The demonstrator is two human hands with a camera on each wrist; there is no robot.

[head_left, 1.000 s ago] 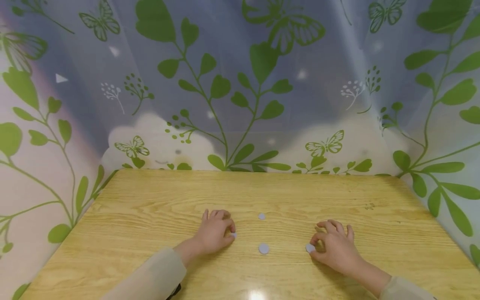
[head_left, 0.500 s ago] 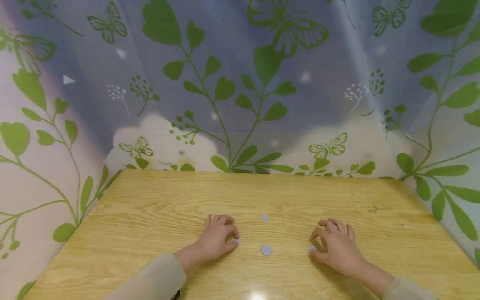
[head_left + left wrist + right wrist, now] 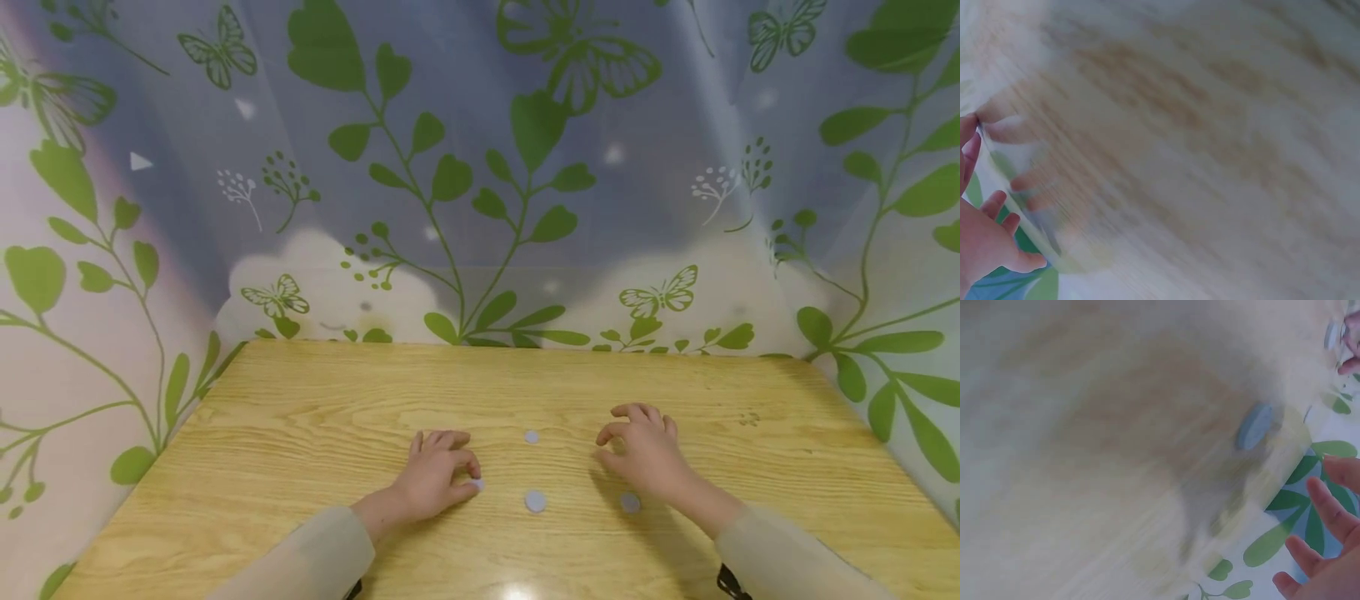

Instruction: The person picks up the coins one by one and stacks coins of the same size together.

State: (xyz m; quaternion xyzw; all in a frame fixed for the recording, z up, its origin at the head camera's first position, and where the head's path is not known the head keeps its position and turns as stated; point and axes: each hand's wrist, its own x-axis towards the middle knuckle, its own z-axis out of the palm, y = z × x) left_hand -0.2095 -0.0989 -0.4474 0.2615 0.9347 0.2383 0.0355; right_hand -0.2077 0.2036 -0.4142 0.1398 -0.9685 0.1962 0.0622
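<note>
In the head view my left hand [image 3: 437,477] pinches a small pale grey disc [image 3: 477,483] at the table between thumb and forefinger. My right hand [image 3: 643,448] is raised off the table with its fingers loosely bent and nothing between them. Just below it lies a grey disc [image 3: 630,502], which also shows in the right wrist view as a thick round disc [image 3: 1254,426]. Between the hands lie a larger disc [image 3: 535,501] and, farther back, a smaller disc [image 3: 531,437]. The left wrist view catches part of the left hand [image 3: 988,240], without its disc.
The wood-grain table [image 3: 360,383] reaches back to a curtain [image 3: 480,225] printed with green leaves and butterflies. This curtain closes in the table on the left, back and right. A bright light reflection sits at the table's front.
My right hand has let go of its disc and moved up and to the left, leaving the disc on the table. The left hand stays on its disc, slightly nearer the front than before.
</note>
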